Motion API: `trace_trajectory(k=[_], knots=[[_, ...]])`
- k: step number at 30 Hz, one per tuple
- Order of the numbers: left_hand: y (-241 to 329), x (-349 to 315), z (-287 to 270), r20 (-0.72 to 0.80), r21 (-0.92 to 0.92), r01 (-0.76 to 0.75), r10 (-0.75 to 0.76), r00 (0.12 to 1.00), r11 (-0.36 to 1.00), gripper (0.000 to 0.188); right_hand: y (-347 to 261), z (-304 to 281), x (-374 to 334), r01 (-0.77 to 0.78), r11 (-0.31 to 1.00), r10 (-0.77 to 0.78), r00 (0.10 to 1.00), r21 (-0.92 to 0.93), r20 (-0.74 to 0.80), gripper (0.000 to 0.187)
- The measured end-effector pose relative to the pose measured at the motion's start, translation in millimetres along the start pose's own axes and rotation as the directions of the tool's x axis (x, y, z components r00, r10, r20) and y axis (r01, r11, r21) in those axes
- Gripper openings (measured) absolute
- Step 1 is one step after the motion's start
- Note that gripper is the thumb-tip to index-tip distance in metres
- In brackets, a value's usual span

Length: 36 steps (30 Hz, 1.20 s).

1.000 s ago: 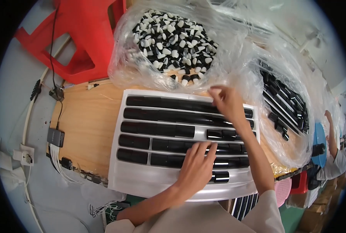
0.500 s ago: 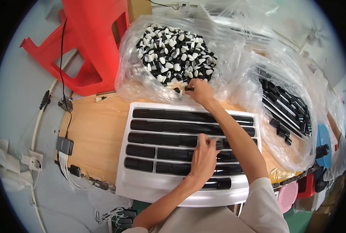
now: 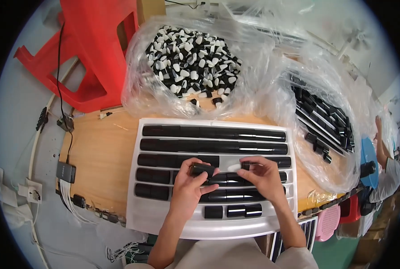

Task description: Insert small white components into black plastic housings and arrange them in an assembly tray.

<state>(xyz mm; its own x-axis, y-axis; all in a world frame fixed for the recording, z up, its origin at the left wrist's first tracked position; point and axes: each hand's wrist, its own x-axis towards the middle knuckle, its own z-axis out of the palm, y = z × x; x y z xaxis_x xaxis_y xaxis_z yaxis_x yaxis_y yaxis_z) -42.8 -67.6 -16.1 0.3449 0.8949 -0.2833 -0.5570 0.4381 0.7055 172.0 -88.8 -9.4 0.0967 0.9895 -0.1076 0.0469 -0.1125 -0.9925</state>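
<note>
My left hand (image 3: 185, 188) is closed around a short black cylinder (image 3: 202, 169), held above the white tray (image 3: 173, 223). Between the fingertips of my right hand (image 3: 265, 178) is a small black cap with a white oval tip (image 3: 234, 167), its white end toward the left hand. The two pieces are apart. Beneath both hands, long grooves in the tray hold rows of black cylinders (image 3: 213, 146). Several loose black cylinders (image 3: 213, 212) lie in the nearest groove.
A clear plastic bag (image 3: 135, 85) spreads around a heap of black-and-white caps (image 3: 193, 60) at the back. Another bag at the right holds black cylinders (image 3: 321, 112). A red stool (image 3: 92, 49) stands at the far left; a small black box with white cables (image 3: 66, 172) sits on the table's left edge.
My right hand has come back from the cap heap to the tray with a cap. My left hand has shifted left and turned, showing the black cylinder. The whole view has shifted slightly.
</note>
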Motion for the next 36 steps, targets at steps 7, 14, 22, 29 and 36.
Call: trace_trajectory(k=[7, 14, 22, 29, 36], knots=[[-10, -5, -4, 0.026, 0.316, -0.187, 0.189, 0.982, 0.930, 0.030, 2, 25, -20, 0.003, 0.999, -0.002, 1.000, -0.048, 0.012, 0.030], [-17, -12, 3, 0.124, 0.304, -0.231, 0.202, 0.971, 0.924, 0.032, -2, 34, -22, 0.040, 0.999, -0.041, 0.998, 0.032, 0.050, 0.033], [-22, -11, 5, 0.098, 0.459, -0.234, 0.213, 0.972, 0.857, 0.023, -7, 30, -28, 0.126, 0.968, -0.111, 0.991, -0.218, 0.081, 0.034], [-26, -11, 11, 0.069, 0.439, -0.243, 0.237, 0.969, 0.865, 0.024, -5, 23, -28, 0.133, 0.970, -0.117, 0.989, -0.203, 0.092, 0.028], [-45, -18, 28, 0.187, 0.433, -0.181, 0.108, 0.976, 0.883, 0.026, -8, 43, -6, -0.336, 0.766, 0.171, 0.928, 0.549, 0.330, 0.090]])
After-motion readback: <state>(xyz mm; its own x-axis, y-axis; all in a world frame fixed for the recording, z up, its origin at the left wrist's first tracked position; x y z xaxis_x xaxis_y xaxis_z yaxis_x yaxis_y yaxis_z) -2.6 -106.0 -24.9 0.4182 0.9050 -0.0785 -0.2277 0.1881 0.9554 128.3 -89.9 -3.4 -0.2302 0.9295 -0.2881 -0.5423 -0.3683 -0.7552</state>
